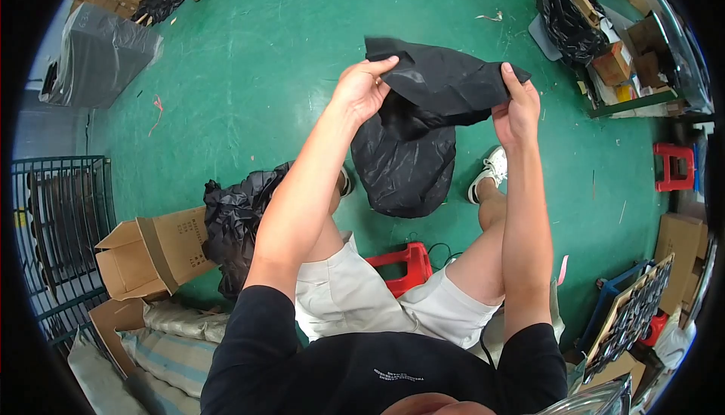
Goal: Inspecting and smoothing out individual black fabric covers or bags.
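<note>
A black plastic bag [445, 75] is stretched between my two hands, held up in front of me above the floor. My left hand [362, 89] pinches its left edge, with the thumb on top. At the other end my right hand [518, 105] grips the right corner between thumb and fingers. Below the stretched part, a rounded black bag body [405, 169] hangs or rests between my feet; I cannot tell whether it is one piece with the part I hold. Its inside is hidden.
Between my knees is a red plastic stool [408, 268]. Crumpled black plastic [240, 215] lies by an open cardboard box [155, 253] on the left, near woven sacks [174, 351] and a metal rack [64, 226]. A loaded shelf [630, 105] and another red stool [674, 167] stand right.
</note>
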`<state>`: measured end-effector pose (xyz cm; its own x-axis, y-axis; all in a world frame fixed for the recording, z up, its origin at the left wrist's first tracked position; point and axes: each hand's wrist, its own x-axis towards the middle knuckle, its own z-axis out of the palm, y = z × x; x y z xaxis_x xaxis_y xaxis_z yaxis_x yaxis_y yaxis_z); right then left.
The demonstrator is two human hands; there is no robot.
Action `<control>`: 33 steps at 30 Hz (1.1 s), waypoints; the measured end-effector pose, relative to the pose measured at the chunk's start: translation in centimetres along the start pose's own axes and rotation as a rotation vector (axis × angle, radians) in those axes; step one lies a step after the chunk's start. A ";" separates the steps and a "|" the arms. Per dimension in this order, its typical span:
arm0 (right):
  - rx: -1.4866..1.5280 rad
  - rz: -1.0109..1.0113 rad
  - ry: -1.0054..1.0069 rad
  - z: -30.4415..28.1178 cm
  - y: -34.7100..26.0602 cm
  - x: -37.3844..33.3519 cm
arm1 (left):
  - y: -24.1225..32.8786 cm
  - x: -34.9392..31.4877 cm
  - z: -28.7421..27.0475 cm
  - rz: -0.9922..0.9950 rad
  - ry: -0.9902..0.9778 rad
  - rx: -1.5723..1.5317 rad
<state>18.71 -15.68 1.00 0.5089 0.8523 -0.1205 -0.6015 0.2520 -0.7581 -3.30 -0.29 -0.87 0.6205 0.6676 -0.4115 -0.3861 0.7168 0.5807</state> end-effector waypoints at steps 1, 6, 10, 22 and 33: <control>-0.006 -0.014 0.060 -0.1 0.2 0.0 | -0.4 -0.2 0.4 0.047 -0.021 0.024; 0.036 -0.025 0.099 0.9 -0.8 -0.5 | 0.2 -1.2 1.8 0.075 -0.121 -0.083; 0.060 0.052 0.119 -2.0 1.1 2.0 | -1.1 1.6 0.0 0.050 0.090 0.013; 0.108 0.081 0.152 3.8 -2.7 17.7 | 8.9 13.9 5.6 0.273 0.243 0.349; 0.066 0.099 0.027 6.5 -4.2 18.8 | 13.9 11.3 7.9 0.586 0.192 0.350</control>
<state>26.76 2.27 6.10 0.4615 0.8618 -0.2106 -0.6880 0.1977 -0.6983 3.70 15.62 8.07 0.2337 0.9704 -0.0601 -0.3571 0.1432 0.9230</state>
